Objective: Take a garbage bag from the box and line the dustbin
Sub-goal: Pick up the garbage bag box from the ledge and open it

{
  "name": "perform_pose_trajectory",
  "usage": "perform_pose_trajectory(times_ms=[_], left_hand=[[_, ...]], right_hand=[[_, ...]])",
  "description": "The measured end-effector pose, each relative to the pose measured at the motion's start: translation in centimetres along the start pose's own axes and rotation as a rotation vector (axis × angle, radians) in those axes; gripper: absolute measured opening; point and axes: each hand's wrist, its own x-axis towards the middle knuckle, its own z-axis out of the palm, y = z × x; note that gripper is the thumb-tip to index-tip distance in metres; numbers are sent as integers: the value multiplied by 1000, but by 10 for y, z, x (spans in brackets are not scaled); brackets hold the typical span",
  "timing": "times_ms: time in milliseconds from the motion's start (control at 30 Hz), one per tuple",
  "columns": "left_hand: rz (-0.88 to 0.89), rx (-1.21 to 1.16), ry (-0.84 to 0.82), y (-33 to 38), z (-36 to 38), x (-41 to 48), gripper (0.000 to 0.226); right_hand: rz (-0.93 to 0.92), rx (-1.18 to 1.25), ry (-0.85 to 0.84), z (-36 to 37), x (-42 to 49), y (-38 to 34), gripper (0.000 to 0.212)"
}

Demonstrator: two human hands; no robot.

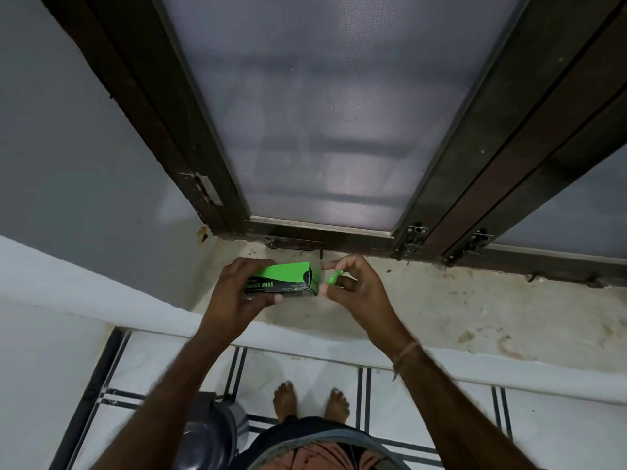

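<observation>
One box point(288, 278) of garbage bags, held just over the sill point(441, 307), with the left hand point(237, 293) wrapped round its left end. Right hand point(359, 293) pinches one green tab point(332, 278) at the box's right end; flap or bag, can't tell. One grey bin point(210, 432) on the floor, lower left, beside two bare feet point(286, 400).

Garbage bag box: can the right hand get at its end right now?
Probably yes: the right hand pinches a green tab beside the garbage bag box, which the left hand grips; nothing lies between.
</observation>
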Motion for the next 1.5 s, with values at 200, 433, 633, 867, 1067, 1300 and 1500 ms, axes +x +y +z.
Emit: perform_pose_trajectory(times_ms=[200, 433, 633, 867, 1067, 1300, 1500], left_hand=[[-5, -118, -8, 11, -8, -3, 60], [50, -118, 28, 25, -13, -9, 56], [29, -142, 68, 32, -13, -18, 53], [-6, -121, 88, 34, -14, -34, 54], [-4, -190, 96, 42, -12, -45, 53], [64, -124, 110, 51, -15, -43, 53], [125, 32, 94, 56, -13, -39, 54]], right_hand=[[-307, -465, 136, 2, -8, -10, 37], [-323, -404, 38, 10, -25, -22, 16], [-376, -347, 48, 18, -38, -17, 35], [-309, -288, 71, 25, -48, -14, 29], [-49, -63, 45, 30, -52, -19, 42], [53, 177, 12, 22, -54, -29, 44], [172, 258, 8, 14, -56, -38, 43]])
